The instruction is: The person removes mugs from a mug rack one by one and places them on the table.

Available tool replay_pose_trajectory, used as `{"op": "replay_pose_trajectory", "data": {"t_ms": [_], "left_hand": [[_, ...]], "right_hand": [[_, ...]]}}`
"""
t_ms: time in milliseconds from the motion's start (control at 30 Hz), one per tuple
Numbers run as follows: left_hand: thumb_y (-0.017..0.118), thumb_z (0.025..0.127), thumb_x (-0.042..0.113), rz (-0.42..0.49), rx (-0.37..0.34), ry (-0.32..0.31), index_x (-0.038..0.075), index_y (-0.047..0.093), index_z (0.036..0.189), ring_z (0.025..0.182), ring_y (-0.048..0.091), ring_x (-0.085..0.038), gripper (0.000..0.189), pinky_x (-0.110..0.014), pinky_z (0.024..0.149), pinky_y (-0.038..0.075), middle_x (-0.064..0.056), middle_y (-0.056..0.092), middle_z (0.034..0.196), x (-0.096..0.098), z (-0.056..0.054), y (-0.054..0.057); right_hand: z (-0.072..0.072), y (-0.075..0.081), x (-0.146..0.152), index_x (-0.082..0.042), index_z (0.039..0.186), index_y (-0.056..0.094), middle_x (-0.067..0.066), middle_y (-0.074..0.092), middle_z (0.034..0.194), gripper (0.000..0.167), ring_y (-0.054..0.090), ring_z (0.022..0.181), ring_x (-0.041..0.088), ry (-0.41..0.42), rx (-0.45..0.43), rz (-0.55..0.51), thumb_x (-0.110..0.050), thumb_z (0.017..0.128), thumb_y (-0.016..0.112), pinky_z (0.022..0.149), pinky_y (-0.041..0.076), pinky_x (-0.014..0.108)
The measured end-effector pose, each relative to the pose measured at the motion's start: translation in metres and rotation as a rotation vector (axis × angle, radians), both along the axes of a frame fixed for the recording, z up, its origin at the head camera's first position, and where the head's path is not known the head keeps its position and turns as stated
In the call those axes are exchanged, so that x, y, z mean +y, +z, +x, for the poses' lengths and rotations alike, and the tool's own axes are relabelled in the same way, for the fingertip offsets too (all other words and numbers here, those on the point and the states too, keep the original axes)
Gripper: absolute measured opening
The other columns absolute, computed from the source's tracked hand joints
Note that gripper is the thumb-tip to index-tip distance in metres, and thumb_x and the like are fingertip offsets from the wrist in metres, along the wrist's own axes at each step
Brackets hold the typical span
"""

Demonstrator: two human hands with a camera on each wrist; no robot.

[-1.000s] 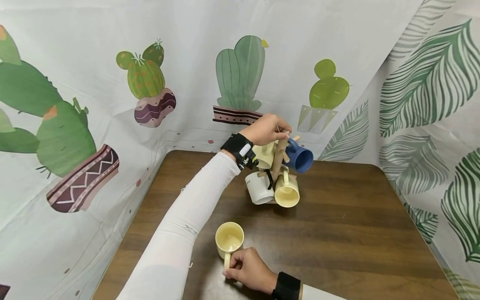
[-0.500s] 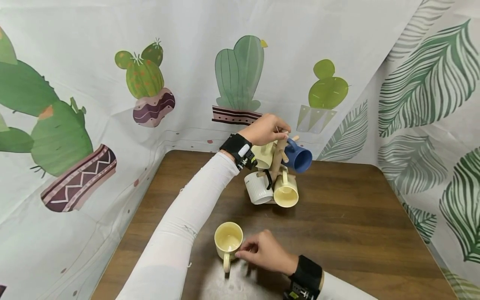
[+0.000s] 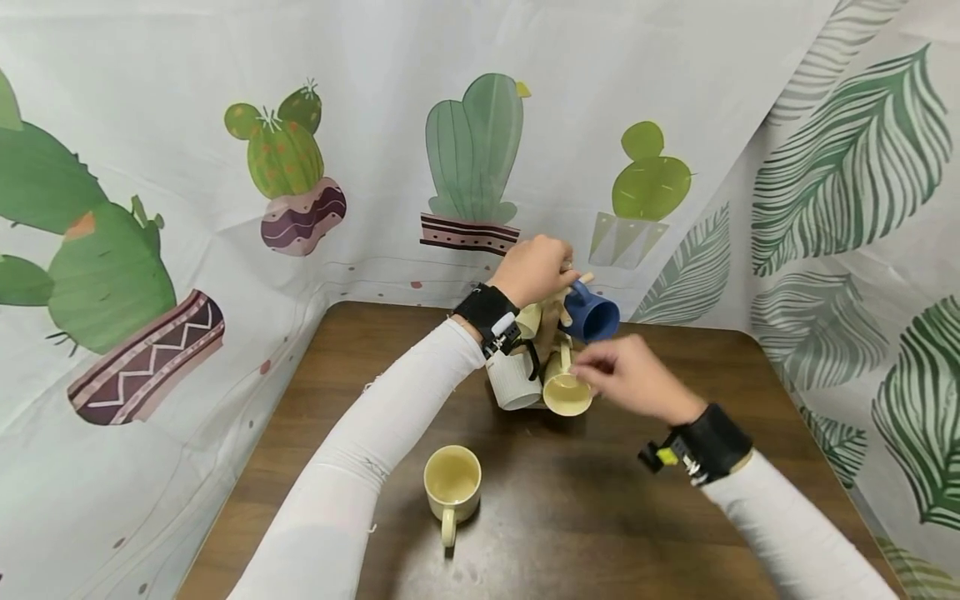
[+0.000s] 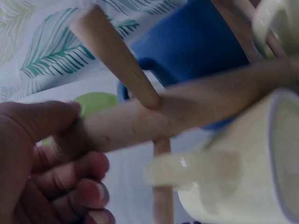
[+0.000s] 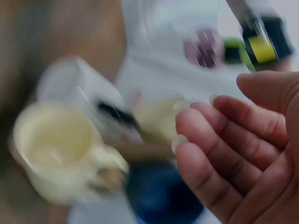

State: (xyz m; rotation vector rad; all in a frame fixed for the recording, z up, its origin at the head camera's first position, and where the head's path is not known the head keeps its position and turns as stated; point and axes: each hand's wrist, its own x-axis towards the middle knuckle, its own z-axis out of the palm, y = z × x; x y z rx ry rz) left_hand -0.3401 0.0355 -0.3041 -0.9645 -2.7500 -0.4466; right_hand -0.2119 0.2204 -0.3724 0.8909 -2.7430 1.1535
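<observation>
At the top of a wooden mug tree, my left hand grips the post between thumb and fingers. Several mugs hang on its pegs: a blue mug, a white ribbed mug with a black handle, a front yellow mug and a pale yellow mug at the back left. My right hand is in the air just right of the front yellow mug; its fingers are loosely bent with nothing between them. Another yellow mug stands upright nearer me, handle facing the front.
The brown wooden table reaches to a white cloth backdrop printed with cacti and leaves. The mug tree stands toward the table's back, and my left forearm crosses the table's left half.
My right hand has let go of the standing yellow mug's handle and moved up and right to the mug tree. That mug stays put. My left hand keeps hold of the post.
</observation>
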Motion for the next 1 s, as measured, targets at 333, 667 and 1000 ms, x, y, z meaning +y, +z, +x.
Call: {"op": "replay_pose_trajectory", "data": {"t_ms": [333,667,1000], "left_hand": [[0.065,0.101,0.034,-0.009,-0.074,0.042,0.019,0.039,0.067,0.06,0.037,-0.011,0.046,-0.026,0.057,0.033,0.006,0.03,0.064,0.0,0.002,0.008],[0.064,0.102,0.037,-0.036,-0.064,0.109,0.017,0.053,0.075,0.062,0.055,-0.012,0.035,-0.029,0.059,0.045,0.004,0.048,0.068,0.008,0.013,0.005],[0.063,0.104,0.034,-0.047,-0.046,0.155,0.016,0.063,0.083,0.072,0.066,-0.015,0.028,-0.033,0.068,0.055,0.001,0.064,0.08,0.012,0.014,0.0]], "right_hand": [[-0.08,0.07,0.048,-0.005,0.105,0.079,0.007,0.077,0.084,0.011,0.064,0.066,0.006,-0.076,0.176,0.143,-0.01,0.097,0.073,0.057,0.049,0.021],[-0.105,0.087,0.039,-0.004,0.112,0.075,0.01,0.076,0.095,0.016,0.071,0.083,0.024,-0.038,0.177,0.289,-0.006,0.097,0.071,0.071,0.054,0.032],[-0.118,0.091,0.034,-0.002,0.111,0.075,0.016,0.076,0.105,0.015,0.073,0.085,0.028,-0.017,0.159,0.323,-0.004,0.097,0.069,0.072,0.056,0.037]]}}
